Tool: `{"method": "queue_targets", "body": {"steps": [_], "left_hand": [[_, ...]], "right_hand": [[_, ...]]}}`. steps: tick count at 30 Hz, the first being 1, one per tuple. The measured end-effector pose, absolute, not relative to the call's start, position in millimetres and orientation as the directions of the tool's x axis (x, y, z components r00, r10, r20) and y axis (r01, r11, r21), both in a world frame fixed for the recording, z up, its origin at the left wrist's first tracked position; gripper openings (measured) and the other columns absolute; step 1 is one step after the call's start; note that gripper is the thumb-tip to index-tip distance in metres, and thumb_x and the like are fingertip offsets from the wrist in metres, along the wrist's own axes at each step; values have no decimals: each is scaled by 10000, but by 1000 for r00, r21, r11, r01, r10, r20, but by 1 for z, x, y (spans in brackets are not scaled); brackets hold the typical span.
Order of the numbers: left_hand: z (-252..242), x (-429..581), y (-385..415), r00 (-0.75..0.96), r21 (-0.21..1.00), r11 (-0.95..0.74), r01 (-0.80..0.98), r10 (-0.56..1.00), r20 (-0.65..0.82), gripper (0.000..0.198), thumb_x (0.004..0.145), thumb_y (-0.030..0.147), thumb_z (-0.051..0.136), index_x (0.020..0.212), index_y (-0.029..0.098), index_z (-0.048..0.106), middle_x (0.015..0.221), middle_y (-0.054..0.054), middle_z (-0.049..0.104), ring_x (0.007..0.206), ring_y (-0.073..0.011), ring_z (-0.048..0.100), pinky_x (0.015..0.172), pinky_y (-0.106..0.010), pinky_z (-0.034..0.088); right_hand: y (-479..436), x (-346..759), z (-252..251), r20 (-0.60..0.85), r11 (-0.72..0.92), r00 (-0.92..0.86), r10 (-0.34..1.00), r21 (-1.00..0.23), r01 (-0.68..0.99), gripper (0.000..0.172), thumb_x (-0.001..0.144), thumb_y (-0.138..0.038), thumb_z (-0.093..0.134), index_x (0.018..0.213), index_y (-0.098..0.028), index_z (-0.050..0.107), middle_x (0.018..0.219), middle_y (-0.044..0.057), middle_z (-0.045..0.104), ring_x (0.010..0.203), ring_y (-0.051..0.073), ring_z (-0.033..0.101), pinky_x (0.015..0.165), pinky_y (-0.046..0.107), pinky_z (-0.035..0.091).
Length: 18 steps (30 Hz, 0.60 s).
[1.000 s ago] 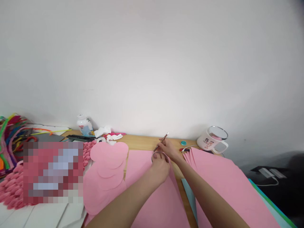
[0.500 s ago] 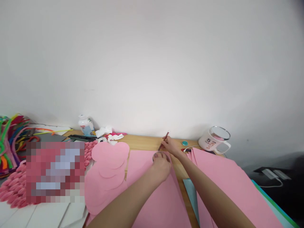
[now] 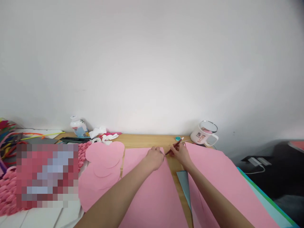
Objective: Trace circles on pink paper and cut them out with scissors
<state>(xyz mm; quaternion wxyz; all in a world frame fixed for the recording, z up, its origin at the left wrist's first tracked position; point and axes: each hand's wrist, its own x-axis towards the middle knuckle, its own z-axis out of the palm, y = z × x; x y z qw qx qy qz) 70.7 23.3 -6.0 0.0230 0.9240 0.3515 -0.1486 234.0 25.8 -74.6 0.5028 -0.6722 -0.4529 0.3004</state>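
Pink paper sheet (image 3: 158, 193), pencil (image 3: 177, 144) now round at its right edge!
Work shifts there: right hand (image 3: 181, 154) pinching pencil, left hand (image 3: 155, 158) on the sheet's far end, grasp hidden.

Back edge: a strip of bare wood on the table (image 3: 142, 138) runs from the tissues (image 3: 98, 131) to the teal cap (image 3: 178, 138); the wall (image 3: 152, 79) closes it behind.
Left side: the bottle (image 3: 79, 127) stands in the way at the rear; the pink cutouts (image 3: 104, 152) lie low, passable from above.
Between the hands: little room, as the pencil (image 3: 174, 147) in the right hand (image 3: 180, 154) slants toward the left hand (image 3: 155, 157).
Between the forearms: open air above the pink sheet (image 3: 152, 196), widening toward the body.
Right rear: the mug (image 3: 201, 136) blocks passage along the wall.
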Motion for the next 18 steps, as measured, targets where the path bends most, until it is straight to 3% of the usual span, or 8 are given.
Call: {"method": "queue_targets", "body": {"steps": [4, 9, 18], "left_hand": [[-2, 68, 28, 700, -37, -741, 670, 648, -301, 344, 682, 64, 596, 1011, 165, 599, 1088, -154, 547, 1022, -285, 493, 713, -323, 445], [-1, 68, 33, 684, -9, -722, 692, 659, -312, 206, 832, 224, 527, 1022, 172, 587, 1122, -95, 536, 1006, -241, 513, 753, -370, 463], [-5, 72, 43, 657, 9, -696, 718, 674, -339, 332, 838, 332, 538, 1133, 180, 523, 1195, -87, 500, 1043, -242, 503, 813, -426, 453]], "right_hand": [[-4, 229, -71, 58, -56, 418, 906, -965, 256, 202, 688, -352, 619, 747, -199, 501, 642, 41, 667, 594, 231, 682, 537, 309, 549], [-37, 220, -66, 85, -9, 402, 912, -974, 227, 306, 714, -481, 587, 728, -180, 532, 652, 49, 671, 671, 241, 697, 607, 301, 551], [-60, 201, -67, 150, 32, 345, 926, -945, 324, 292, 745, -426, 562, 764, -158, 675, 749, 81, 718, 737, 244, 688, 661, 296, 546]]}}
